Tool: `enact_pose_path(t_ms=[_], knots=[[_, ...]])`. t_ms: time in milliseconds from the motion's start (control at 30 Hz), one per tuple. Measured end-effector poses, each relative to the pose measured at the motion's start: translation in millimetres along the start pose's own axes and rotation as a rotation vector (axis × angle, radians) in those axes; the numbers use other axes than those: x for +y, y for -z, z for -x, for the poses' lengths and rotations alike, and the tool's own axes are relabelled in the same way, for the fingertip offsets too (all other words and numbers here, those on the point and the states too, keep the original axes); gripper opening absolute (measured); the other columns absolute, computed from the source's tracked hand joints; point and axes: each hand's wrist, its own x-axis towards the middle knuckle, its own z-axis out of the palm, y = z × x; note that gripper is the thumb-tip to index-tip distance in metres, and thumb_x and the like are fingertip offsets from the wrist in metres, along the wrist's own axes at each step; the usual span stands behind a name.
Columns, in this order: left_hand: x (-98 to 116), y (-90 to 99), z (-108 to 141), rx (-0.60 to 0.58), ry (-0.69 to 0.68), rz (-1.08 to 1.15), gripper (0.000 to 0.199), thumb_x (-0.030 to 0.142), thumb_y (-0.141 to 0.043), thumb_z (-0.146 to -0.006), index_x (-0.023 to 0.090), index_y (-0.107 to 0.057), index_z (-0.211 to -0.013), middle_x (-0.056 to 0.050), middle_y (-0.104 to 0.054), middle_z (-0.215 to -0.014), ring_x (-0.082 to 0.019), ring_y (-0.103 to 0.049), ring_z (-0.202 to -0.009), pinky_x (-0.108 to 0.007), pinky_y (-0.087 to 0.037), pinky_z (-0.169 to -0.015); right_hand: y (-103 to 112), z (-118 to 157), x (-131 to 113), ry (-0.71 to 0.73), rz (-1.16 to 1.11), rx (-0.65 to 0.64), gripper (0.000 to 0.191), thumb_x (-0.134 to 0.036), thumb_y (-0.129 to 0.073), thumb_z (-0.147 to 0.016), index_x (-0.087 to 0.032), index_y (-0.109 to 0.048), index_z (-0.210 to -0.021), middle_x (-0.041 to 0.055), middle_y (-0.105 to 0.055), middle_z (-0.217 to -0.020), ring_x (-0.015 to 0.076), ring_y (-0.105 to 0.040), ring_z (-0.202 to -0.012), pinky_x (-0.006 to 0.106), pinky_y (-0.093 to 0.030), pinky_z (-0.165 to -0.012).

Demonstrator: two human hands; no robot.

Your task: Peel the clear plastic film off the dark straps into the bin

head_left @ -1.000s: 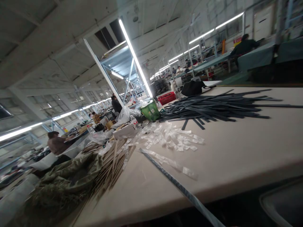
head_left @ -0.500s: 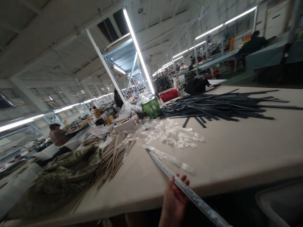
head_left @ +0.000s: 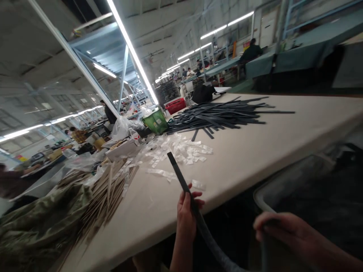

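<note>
My left hand (head_left: 188, 211) is closed around a long dark strip (head_left: 178, 170), near one end, just over the front edge of the table. That end points up and away from me, while the rest sags in a curve below the table edge. At the lower right, my right hand (head_left: 280, 226) pinches the other end of what looks like the same strip; it is slightly blurred. Just past the strip's tip lies a heap of whitish translucent pieces (head_left: 178, 149). Farther back is a pile of similar dark strips (head_left: 221, 113).
Brown strips (head_left: 109, 189) and a crumpled green cloth (head_left: 48, 211) lie on the left. A green basket (head_left: 155, 121), a red basket (head_left: 175, 105) and a black bag (head_left: 202, 93) stand at the back of the pale table (head_left: 283, 139). People sit at other tables beyond.
My right hand has come into view at the lower right, holding the strip. The strip's far end has lifted and turned more upright in my left hand. The view has swung right.
</note>
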Motion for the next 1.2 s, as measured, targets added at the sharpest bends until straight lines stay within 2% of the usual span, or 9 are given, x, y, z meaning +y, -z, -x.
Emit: enact_pose_path(t_ms=[133,233,333,500,633,733,867,1000,1200], knots=[[-19.2,-2.2,30.2,-0.291,0.164,-0.194,0.048,0.05,-0.067,-0.086,0.015,-0.065,-0.119,-0.009,-0.074,-0.088,-0.014,-0.066,-0.063,-0.024,-0.048,-0.063,6.5,-45.8,-26.9,0.111,-0.282,-0.018,0.035,-0.055,-0.067,-0.087,-0.021,-0.077,-0.09,0.0119,-0.066,-0.131,0.0314,-0.06,-0.121,0.046,-0.043,-0.107],[-24.4,-0.5,45.0,-0.444,0.241,-0.334,0.046,0.049,-0.06,-0.091,0.014,-0.065,-0.121,-0.01,-0.074,-0.09,-0.014,-0.065,-0.067,-0.025,-0.049,-0.066,5.7,-74.6,-28.8,0.199,-0.442,0.005,0.032,-0.053,-0.069,-0.086,-0.023,-0.077,-0.091,0.0082,-0.055,-0.145,0.0302,-0.045,-0.137,0.048,-0.028,-0.116],[-23.0,-0.2,48.8,-0.523,0.251,-0.437,0.046,0.048,-0.054,-0.095,0.014,-0.066,-0.122,-0.012,-0.074,-0.097,-0.018,-0.067,-0.076,-0.029,-0.051,-0.074,-1.2,-84.6,-33.8,0.249,-0.52,-0.005,0.032,-0.052,-0.067,-0.088,-0.022,-0.076,-0.094,0.009,-0.069,-0.127,0.0278,-0.056,-0.125,0.048,-0.033,-0.113],[-19.9,-11.3,44.3,-0.495,-0.002,-0.453,0.064,0.055,-0.07,-0.08,0.019,-0.06,-0.133,-0.012,-0.065,-0.132,-0.033,-0.058,-0.123,-0.042,-0.046,-0.105,-28.0,-57.3,-53.5,0.232,-0.412,0.055,0.034,-0.05,-0.063,-0.092,-0.018,-0.075,-0.097,0.0063,-0.073,-0.1,0.0198,-0.066,-0.09,0.034,-0.05,-0.086],[-35.1,-22.2,54.1,-0.323,0.1,-0.516,0.056,0.054,-0.067,-0.083,0.019,-0.065,-0.127,-0.009,-0.073,-0.113,-0.03,-0.066,-0.11,-0.037,-0.054,-0.092,-47.1,-28.6,-54.3,0.333,-0.305,0.099,0.039,-0.051,-0.057,-0.095,-0.017,-0.076,-0.094,0.0059,-0.07,-0.093,0.0191,-0.063,-0.088,0.032,-0.049,-0.082],[-56.4,-22.4,64.8,-0.324,0.061,-0.656,0.049,0.059,-0.062,-0.084,0.019,-0.073,-0.111,-0.008,-0.076,-0.1,-0.028,-0.069,-0.098,-0.033,-0.056,-0.084,-44.6,-16.4,-45.6,0.246,-0.384,0.137,0.044,-0.056,-0.059,-0.093,-0.016,-0.076,-0.091,0.0054,-0.071,-0.087,0.0164,-0.062,-0.077,0.03,-0.049,-0.075],[-81.4,-22.3,72.5,-0.5,-0.143,-0.834,0.044,0.062,-0.059,-0.084,0.024,-0.077,-0.095,-0.009,-0.076,-0.1,-0.028,-0.068,-0.098,-0.036,-0.052,-0.09,-20.8,-2.3,-39.8,0.09,-0.588,0.269,0.042,-0.057,-0.068,-0.085,-0.015,-0.075,-0.088,0.0047,-0.074,-0.087,0.0139,-0.063,-0.07,0.028,-0.05,-0.071],[-89.3,-29.2,71.8,-0.6,-0.176,-0.819,0.039,0.057,-0.06,-0.085,0.025,-0.076,-0.1,-0.009,-0.074,-0.11,-0.028,-0.066,-0.105,-0.039,-0.05,-0.096,21.9,13.8,-44.9,0.213,-0.508,0.48,0.031,-0.048,-0.07,-0.087,-0.018,-0.076,-0.087,0.0058,-0.076,-0.094,0.0188,-0.068,-0.088,0.033,-0.051,-0.085],[-101.4,-14.4,68.7,-0.417,-0.088,-0.769,0.048,0.057,-0.059,-0.086,0.022,-0.067,-0.119,-0.01,-0.069,-0.125,-0.028,-0.065,-0.112,-0.041,-0.05,-0.099,126.8,55.4,-59.0,0.437,-0.03,1.064,0.02,-0.042,-0.066,-0.091,-0.024,-0.074,-0.095,0.0022,-0.076,-0.094,0.022,-0.07,-0.096,0.04,-0.053,-0.095]])
